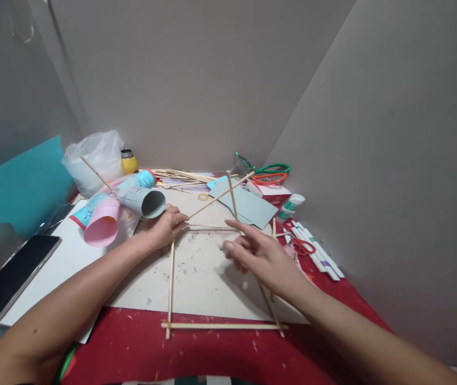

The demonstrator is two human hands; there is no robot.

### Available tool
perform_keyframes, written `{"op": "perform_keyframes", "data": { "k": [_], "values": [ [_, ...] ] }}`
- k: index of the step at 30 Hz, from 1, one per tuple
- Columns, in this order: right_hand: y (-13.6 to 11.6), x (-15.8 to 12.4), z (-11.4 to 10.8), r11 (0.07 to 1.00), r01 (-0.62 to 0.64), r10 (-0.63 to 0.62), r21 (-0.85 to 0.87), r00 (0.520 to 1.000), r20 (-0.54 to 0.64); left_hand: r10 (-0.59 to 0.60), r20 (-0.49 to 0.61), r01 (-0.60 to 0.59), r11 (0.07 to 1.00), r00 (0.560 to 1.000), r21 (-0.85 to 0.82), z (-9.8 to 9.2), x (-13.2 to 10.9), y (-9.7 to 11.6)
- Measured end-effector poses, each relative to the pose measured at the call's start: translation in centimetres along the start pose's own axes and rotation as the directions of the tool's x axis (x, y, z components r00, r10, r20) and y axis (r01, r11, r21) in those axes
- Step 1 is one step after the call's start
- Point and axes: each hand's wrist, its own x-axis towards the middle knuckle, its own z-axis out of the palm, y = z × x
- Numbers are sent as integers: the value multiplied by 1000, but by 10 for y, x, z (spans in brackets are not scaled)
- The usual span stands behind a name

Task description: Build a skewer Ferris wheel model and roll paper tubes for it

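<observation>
Red table (132,353) holds stick frame (224,326), corner (168,325) below left fingers (178,217) banded, upper joints apparently unfinished; left hand (164,227) pinches a stick (220,196), right hand (264,256) hangs unclenched.

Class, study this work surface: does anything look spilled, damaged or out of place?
Dark flecks speckle the pale board inside the stick frame, and pale crumbs dot the red covering; odd against their plain surfaces.

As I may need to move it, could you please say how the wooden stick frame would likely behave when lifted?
The wooden stick frame is probably light, as its sticks look thin. It may skew at the corners, since the near-left one seems held by a small binding. Slender sticks could snap if pressed.
</observation>
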Motion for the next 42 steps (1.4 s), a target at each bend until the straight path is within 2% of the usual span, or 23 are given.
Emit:
{"op": "perform_keyframes", "data": {
  "k": [4,7,10,14,16,19,22,26,32,37,42],
  "values": [
    [-4,47,36,952,-97,72,292,993,95,7,-20,-7,1000,1000,-19,1,-6,13],
    [7,68,50,901,-111,91,420,994,68,10,-11,-10,999,1000,-38,3,-7,15],
    [15,77,57,888,-98,96,449,995,28,-23,-23,21,995,999,-94,3,-7,17],
    [15,73,59,889,-71,85,452,996,-9,-213,-61,185,933,975,-309,-5,-18,25],
    [13,68,58,895,-72,86,440,996,-12,-326,-39,285,873,944,-395,-8,-29,28],
    [11,61,56,913,-68,83,402,996,-20,-455,-16,404,807,891,-432,-5,-46,26],
    [13,59,55,932,-52,68,359,997,-33,-499,-1,456,791,866,-407,3,-55,20],
    [15,59,57,950,-47,63,308,997,-43,-482,44,471,826,875,-309,9,-50,18],
    [16,59,57,962,-43,57,270,998,-42,-455,111,468,861,884,-200,9,-35,25],
    [16,59,55,961,-45,56,273,998,-32,-468,91,476,869,879,-137,9,-35,28],
    [16,60,56,959,-48,52,279,999,-6,-507,99,515,852,856,-92,4,-32,29]
  ]
}}
